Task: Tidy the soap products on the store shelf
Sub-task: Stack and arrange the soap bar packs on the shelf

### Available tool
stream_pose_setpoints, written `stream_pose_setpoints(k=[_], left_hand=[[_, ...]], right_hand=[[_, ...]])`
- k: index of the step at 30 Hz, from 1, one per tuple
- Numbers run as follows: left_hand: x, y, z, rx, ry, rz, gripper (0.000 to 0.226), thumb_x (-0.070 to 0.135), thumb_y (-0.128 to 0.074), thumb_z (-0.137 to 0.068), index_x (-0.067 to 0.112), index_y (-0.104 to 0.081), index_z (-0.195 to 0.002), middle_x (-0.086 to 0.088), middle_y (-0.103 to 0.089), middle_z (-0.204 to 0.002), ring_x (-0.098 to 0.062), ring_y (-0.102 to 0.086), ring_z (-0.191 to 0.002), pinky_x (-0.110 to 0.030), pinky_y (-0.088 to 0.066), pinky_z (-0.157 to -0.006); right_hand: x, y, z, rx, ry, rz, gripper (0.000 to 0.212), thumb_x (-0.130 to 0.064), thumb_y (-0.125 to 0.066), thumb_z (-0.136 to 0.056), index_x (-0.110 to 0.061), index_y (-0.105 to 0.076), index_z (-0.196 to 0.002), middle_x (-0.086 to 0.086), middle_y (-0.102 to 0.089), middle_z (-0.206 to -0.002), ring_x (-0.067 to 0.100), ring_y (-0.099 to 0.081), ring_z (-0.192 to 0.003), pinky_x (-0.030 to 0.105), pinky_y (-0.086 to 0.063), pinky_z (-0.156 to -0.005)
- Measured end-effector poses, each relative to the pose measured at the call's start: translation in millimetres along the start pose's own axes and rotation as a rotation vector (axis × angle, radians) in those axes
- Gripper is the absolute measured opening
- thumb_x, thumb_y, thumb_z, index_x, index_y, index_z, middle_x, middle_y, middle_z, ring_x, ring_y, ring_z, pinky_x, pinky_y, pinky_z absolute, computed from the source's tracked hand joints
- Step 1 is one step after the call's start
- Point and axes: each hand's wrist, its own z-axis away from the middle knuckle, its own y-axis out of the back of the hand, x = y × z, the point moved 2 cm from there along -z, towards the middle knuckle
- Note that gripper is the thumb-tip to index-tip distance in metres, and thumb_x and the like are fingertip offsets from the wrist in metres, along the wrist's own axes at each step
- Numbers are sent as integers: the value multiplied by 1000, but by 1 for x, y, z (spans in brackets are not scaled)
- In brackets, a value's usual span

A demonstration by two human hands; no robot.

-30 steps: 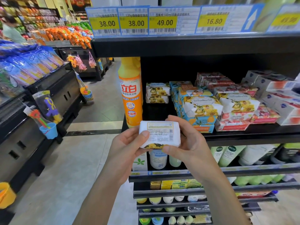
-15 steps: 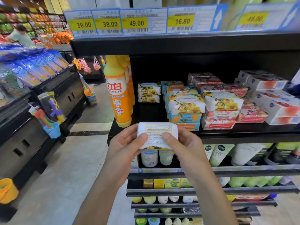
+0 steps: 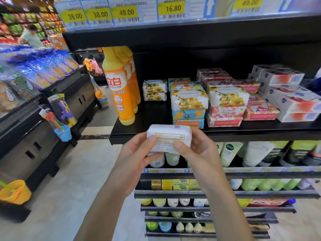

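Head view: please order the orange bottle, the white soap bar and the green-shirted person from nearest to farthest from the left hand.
1. White soap bar, held in the left hand.
2. Orange bottle, left end of the shelf.
3. Person, far upper left.

A pale beige tiled floor, crossed by a dark stripe, runs down the aisle. At right stands a black metal shelf unit with yellow price tags along its upper edge. On the left stand low dark grey display cabinets, all under bright, even store light
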Motion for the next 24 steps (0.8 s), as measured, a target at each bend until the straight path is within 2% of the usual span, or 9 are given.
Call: stream_pose_setpoints(k=[4, 7, 14, 18, 20, 22, 24], left_hand=[[-3, -5, 5, -20, 37, 15, 51, 44, -57, -89, 17, -62, -132, -2, -75, -121, -17, -69, -118, -32, -58, -97], [-2, -7, 6, -25, 40, 51, 57, 46, -58, -86, 11, -64, -130, -6, -75, -122, -19, -70, -117, -31, -57, -97], [-2, -2, 5, 20, 6, 62, 48, 35, -63, -88, 5, -68, -125, -8, -76, -119, -21, -70, -117, -34, -57, -99], [-6, 2, 6, 50, -36, 64, 51, 32, -63, -89, 3, -65, -130, -11, -74, -123, -23, -69, -119, -35, -55, -102], [-9, 3, 6, 79, -52, 82, 51, 30, -65, -87, 3, -64, -130, -10, -74, -122, -22, -70, -117, -33, -56, -100], [-11, 2, 5, 95, -61, 90, 52, 28, -66, -85, 4, -64, -131, -9, -75, -121, -21, -70, -117, -31, -57, -98], [-14, 3, 5, 99, -69, 74, 55, 28, -68, -83, 3, -63, -132, -10, -74, -122, -23, -69, -119, -36, -56, -101]], right_hand=[[-3, 6, 4, -35, 53, -3, 44, -3, -75, -84, -11, -64, -126, 4, -74, -120, 18, -69, -114, 26, -55, -90], [-3, 8, 6, -58, 88, 4, 47, 3, -74, -84, -10, -62, -128, 6, -72, -123, 19, -67, -118, 26, -54, -93], [0, 4, 7, -99, 97, 24, 49, 5, -72, -85, -13, -61, -128, -1, -72, -121, 14, -66, -117, 24, -54, -92], [3, -2, 11, -124, 22, 8, 56, -9, -80, -85, -20, -57, -136, -4, -69, -126, 13, -64, -120, 25, -54, -91], [6, -3, 12, -100, -37, 22, 57, -25, -80, -85, -27, -56, -137, -8, -69, -128, 12, -64, -120, 28, -55, -92], [8, -4, 11, -33, -88, 24, 61, -44, -80, -81, -29, -58, -135, -9, -70, -126, 13, -67, -117, 35, -54, -98], [8, -6, 10, 21, -131, 3, 66, -52, -83, -79, -23, -60, -134, -4, -73, -122, 18, -71, -110, 43, -53, -103]])
